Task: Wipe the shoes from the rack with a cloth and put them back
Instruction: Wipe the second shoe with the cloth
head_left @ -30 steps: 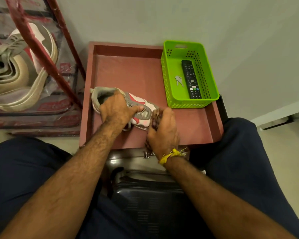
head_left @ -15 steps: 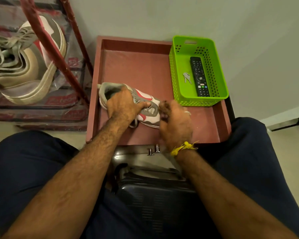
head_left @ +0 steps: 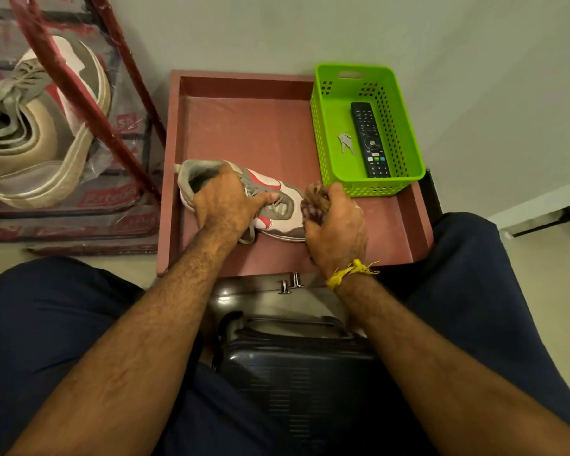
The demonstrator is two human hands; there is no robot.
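Observation:
A small white, grey and red sneaker [head_left: 278, 205] lies on the red-brown tray [head_left: 264, 126], toe pointing right. My left hand [head_left: 226, 204] grips it over the laces and collar, thumb stretched toward the toe. My right hand [head_left: 338, 228] holds a bunched brown patterned cloth [head_left: 315, 200] against the toe of the shoe. A second, larger grey and white shoe [head_left: 43, 126] sits on the red metal rack [head_left: 76, 93] at the left, behind plastic wrapping.
A green plastic basket [head_left: 399, 126] at the tray's right back corner holds a black remote [head_left: 369, 139] and keys [head_left: 345, 143]. A dark suitcase [head_left: 297, 363] stands between my knees below the tray. The wall runs close behind.
My right hand with the cloth has slid up and to the right along the toe of the shoe. The left hand keeps its hold on the shoe.

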